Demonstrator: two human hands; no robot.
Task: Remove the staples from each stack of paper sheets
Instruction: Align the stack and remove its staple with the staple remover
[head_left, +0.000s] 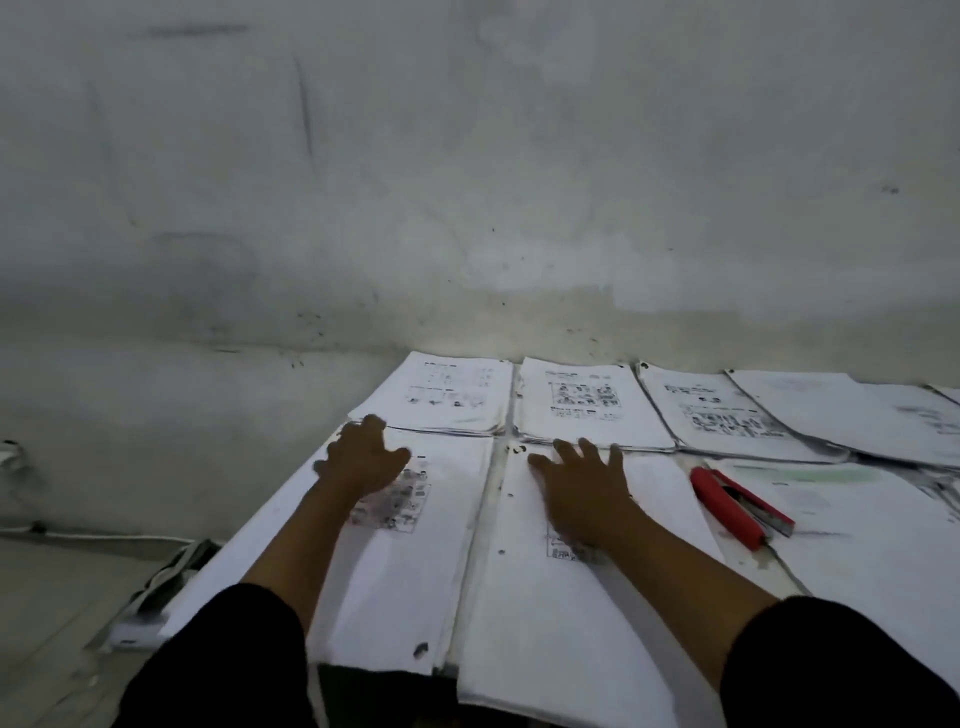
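**Both Hands Flat on the Near Stacks, Red Tool Lying Unused**

The red stapler-like tool (740, 506) served as the fixed mark on the table (748, 564). It lay on its side, untouched, on the papers just to the right of the stack under the person's right hand (582, 480). Whether it was a stapler or a staple remover could not be told, but it sat close enough to be picked up without a stretch, which was probably why it had been put there.

The right hand rested on the near middle stack (561, 618), left of the red tool, its fingers straight and spread toward the stack's far edge, gripping nothing. That looked like a hand pinning the sheets flat or feeling for the corner, where small dark marks showed; whether these were staples or holes was unclear.

Further left of the tool, the left hand (363, 460) lay on the near left stack (395, 582), fingers loosely bent over its far left corner and blurred. It seemed to press rather than pinch, though that corner was partly hidden.

Beyond the tool, toward the wall (467, 182), a back row of stacks (592, 405) lay side by side, edges touching or nearly so, likely laid out so that each could be worked in turn. More papers spread right of the tool.

No staple was visibly being pulled, so the work in hand was judged to be settling on a stack.
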